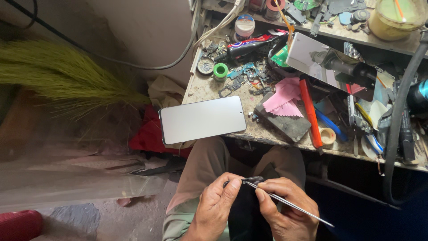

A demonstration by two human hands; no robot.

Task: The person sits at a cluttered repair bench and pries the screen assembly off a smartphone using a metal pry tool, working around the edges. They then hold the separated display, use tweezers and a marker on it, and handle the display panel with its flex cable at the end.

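Down at six o'clock, above the person's lap, the left hand [217, 201] has its grip clamped on a small dark part [250, 180], while the right hand [285, 209] has its grip pinched shut around thin metal tweezers [285, 201] whose tip touches that part. At twelve o'clock from the hands, a phone [203, 119] lies screen up, overhanging the near edge of the cluttered worktop [209, 87], with a pink cloth [283, 98] and an orange-handled tool [310, 111] at about two o'clock, and a green broom [58, 76] at ten o'clock.
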